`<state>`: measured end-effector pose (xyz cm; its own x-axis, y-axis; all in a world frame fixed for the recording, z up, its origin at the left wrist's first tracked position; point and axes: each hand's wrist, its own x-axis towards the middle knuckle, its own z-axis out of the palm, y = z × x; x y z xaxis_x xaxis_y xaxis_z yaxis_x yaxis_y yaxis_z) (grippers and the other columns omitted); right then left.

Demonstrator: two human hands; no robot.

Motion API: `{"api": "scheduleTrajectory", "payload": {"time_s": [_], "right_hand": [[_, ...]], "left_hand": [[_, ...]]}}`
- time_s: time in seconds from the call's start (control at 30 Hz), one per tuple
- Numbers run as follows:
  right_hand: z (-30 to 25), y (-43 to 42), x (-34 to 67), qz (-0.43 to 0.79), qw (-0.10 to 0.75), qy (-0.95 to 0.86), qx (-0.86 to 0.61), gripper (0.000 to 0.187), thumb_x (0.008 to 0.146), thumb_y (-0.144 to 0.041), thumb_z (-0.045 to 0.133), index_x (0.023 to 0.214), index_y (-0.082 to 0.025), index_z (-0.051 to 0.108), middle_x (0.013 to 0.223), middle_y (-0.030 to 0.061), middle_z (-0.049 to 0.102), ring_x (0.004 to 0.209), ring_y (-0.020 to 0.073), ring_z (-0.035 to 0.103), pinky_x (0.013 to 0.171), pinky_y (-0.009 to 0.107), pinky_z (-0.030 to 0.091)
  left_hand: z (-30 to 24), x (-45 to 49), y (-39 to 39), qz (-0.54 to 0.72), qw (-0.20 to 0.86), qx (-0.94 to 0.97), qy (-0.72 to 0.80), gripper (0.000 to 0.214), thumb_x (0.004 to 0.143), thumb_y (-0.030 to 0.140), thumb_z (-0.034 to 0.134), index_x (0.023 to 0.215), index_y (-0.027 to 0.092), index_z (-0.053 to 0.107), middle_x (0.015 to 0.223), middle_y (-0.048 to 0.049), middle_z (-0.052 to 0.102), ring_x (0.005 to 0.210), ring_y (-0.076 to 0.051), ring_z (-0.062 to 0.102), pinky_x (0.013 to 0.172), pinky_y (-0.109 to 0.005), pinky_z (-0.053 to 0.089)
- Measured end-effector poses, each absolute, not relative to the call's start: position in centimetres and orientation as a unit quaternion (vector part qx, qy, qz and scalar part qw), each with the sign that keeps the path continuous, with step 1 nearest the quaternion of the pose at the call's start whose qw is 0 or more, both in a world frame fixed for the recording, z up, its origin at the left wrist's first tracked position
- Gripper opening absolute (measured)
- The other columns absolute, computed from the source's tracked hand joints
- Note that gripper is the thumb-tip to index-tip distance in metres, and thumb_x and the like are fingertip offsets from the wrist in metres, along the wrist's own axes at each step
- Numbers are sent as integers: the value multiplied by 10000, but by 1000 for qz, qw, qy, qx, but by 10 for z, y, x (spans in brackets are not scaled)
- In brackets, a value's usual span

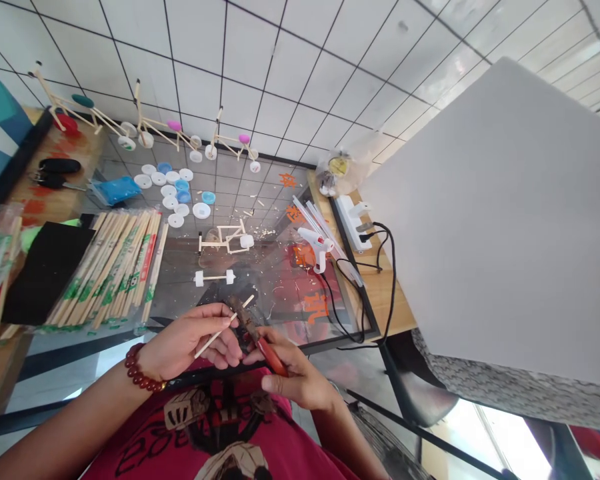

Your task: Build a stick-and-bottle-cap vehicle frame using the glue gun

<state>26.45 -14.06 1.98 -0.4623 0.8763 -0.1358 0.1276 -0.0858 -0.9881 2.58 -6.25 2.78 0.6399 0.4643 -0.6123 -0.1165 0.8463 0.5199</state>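
Note:
My left hand [203, 328], with a beaded bracelet at the wrist, pinches a thin wooden stick [211, 345] between thumb and fingers. Pliers with red handles [272, 356] are gripped in my right hand [300, 377]. Their dark jaws lie across the stick near its upper end; whether they bite into it I cannot tell. Just beyond the hands on the glass table lie a stick axle with two white caps [214, 278] and a small stick frame [225, 239] with a white wheel.
Bundled chopsticks [113, 267] and black sheet [47, 273] lie left. White and blue bottle caps [173, 190] are scattered behind, before three stick bicycles [160, 123]. A glue gun [316, 247], glue sticks [325, 230] and a corded power strip [353, 223] are right, beside a large white panel [500, 220].

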Motion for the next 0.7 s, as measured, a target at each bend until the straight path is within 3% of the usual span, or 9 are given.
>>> {"api": "scheduleTrajectory", "payload": {"time_s": [0.2, 0.37, 0.47, 0.57, 0.7], "right_hand": [[18, -141, 261, 619, 302, -600, -407, 369, 880, -526, 702, 1101, -240, 777, 1291, 86, 607, 1227, 246, 611, 1106, 412, 452], [26, -141, 253, 571, 287, -630, -441, 158, 902, -336, 681, 937, -201, 757, 1175, 74, 617, 1123, 207, 635, 1012, 356, 503], [29, -141, 252, 531, 269, -659, -460, 100, 881, -186, 625, 900, -202, 722, 1206, 75, 610, 1135, 197, 638, 1014, 343, 509], [31, -141, 251, 482, 259, -694, -468, 194, 824, -62, 558, 887, -204, 675, 1228, 89, 605, 1138, 204, 633, 999, 344, 521], [33, -140, 252, 444, 241, -717, -479, 245, 736, 20, 537, 829, -198, 600, 1166, 99, 617, 1070, 215, 633, 924, 328, 534]], "left_hand": [[25, 22, -63, 161, 883, 238, 371, 348, 773, 436, 795, 902, 180, 598, 679, -120, 764, 603, -219, 740, 538, -253, 568], [26, 23, -62, 149, 883, 254, 365, 370, 788, 479, 775, 924, 186, 593, 683, -110, 758, 603, -216, 726, 546, -273, 562], [29, 24, -60, 139, 869, 285, 379, 456, 791, 587, 743, 929, 177, 599, 709, -105, 750, 615, -200, 704, 563, -277, 547], [32, 27, -57, 137, 830, 363, 402, 556, 788, 710, 671, 869, 165, 594, 628, -43, 673, 484, -106, 533, 470, -209, 394], [24, 34, -55, 161, 771, 450, 421, 645, 791, 810, 556, 758, 165, 564, 499, 80, 385, 472, -66, 275, 474, -211, 201]]}}
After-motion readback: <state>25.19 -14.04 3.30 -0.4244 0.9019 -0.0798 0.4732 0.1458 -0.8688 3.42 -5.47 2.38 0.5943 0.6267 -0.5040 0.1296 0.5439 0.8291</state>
